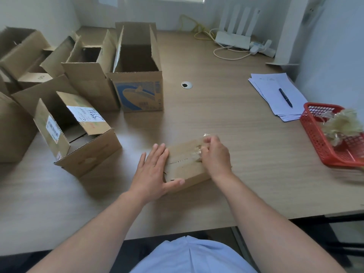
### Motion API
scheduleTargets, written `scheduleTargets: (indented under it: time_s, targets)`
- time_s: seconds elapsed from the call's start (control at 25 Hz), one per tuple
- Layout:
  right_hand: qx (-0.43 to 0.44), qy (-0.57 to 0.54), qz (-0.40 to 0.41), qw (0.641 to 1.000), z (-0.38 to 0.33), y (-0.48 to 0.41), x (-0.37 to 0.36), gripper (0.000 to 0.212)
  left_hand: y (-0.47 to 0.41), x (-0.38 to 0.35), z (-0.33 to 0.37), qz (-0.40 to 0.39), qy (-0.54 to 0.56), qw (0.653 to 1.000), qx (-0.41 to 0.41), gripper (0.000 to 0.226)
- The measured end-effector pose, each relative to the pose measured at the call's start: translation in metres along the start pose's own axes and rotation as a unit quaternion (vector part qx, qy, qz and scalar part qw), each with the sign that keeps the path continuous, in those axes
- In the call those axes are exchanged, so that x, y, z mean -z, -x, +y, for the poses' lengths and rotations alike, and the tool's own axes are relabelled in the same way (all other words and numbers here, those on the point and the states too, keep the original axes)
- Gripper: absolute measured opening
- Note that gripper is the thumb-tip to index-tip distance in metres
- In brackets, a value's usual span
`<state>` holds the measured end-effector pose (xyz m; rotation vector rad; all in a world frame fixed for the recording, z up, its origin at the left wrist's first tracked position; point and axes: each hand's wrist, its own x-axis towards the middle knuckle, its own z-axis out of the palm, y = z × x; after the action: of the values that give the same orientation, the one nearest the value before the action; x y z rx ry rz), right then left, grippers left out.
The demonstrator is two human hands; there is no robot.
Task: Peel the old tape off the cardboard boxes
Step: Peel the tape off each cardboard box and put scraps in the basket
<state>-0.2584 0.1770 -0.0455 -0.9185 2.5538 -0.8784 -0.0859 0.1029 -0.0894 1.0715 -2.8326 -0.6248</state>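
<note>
Your wide wood-grain bench (226, 119) carries a cluster of opened brown cardboard boxes (94, 75) at your left, flaps up; whether tape remains on them you cannot tell from here; at your right the red plastic mesh basket (315, 138) already holds a wad of crumpled clear tape (342, 125), so by my reading a good share of the job is done. The small flat brown cardboard box (187, 164) lies near the front edge between your hands; its top seam is split, with glossy clear tape (194, 154) wrinkled across it, partly lifted. Your left hand (153, 170) lies spread flat, pressing the box down; your right hand (215, 154) pinches the tape's raised end.
</note>
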Motion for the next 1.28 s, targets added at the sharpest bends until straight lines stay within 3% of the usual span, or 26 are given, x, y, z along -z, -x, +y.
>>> scheduleTargets:
  time_s: [0.12, 0.28, 0.44, 0.64, 0.76, 0.84, 1.0, 1.12, 1.2, 1.28]
  targets:
    - [-0.054, -0.091, -0.005, 0.994, 0.012, -0.012, 0.011, 0.022, 0.000, 0.003, 0.005, 0.008, -0.011, 1.000, 0.012, 0.109]
    - [0.034, 0.029, -0.038, 0.998, 0.019, -0.013, 0.010, 0.011, -0.005, 0.006, 0.019, 0.013, -0.043, 0.998, 0.037, 0.105]
    - [0.082, 0.090, -0.063, 0.991, 0.023, -0.013, 0.007, 0.022, -0.015, 0.008, 0.036, -0.017, -0.058, 0.997, 0.043, 0.119]
    - [0.149, 0.197, -0.067, 0.967, 0.020, -0.008, 0.000, 0.059, -0.025, -0.006, 0.060, -0.011, -0.072, 0.996, 0.055, 0.129]
    - [0.209, 0.251, -0.031, 0.945, 0.018, -0.002, -0.005, 0.036, -0.023, -0.011, 0.061, 0.011, -0.108, 0.992, 0.061, 0.128]
    - [0.222, 0.223, -0.035, 0.949, 0.020, -0.005, -0.002, 0.022, -0.023, -0.013, 0.061, 0.022, -0.131, 0.989, 0.060, 0.126]
    - [0.064, 0.009, -0.018, 0.998, 0.031, -0.024, 0.017, 0.027, -0.025, -0.015, 0.060, 0.018, -0.146, 0.987, 0.057, 0.124]
    - [-0.048, -0.116, -0.013, 0.992, 0.038, -0.036, 0.028, 0.031, -0.026, -0.016, 0.058, 0.019, -0.153, 0.987, 0.055, 0.124]
    - [-0.077, -0.151, -0.031, 0.985, 0.038, -0.040, 0.030, 0.023, -0.026, -0.017, 0.058, 0.022, -0.156, 0.986, 0.056, 0.123]
    - [-0.068, -0.108, -0.062, 0.990, 0.037, -0.041, 0.031, 0.016, -0.026, -0.017, 0.058, 0.024, -0.156, 0.986, 0.056, 0.123]
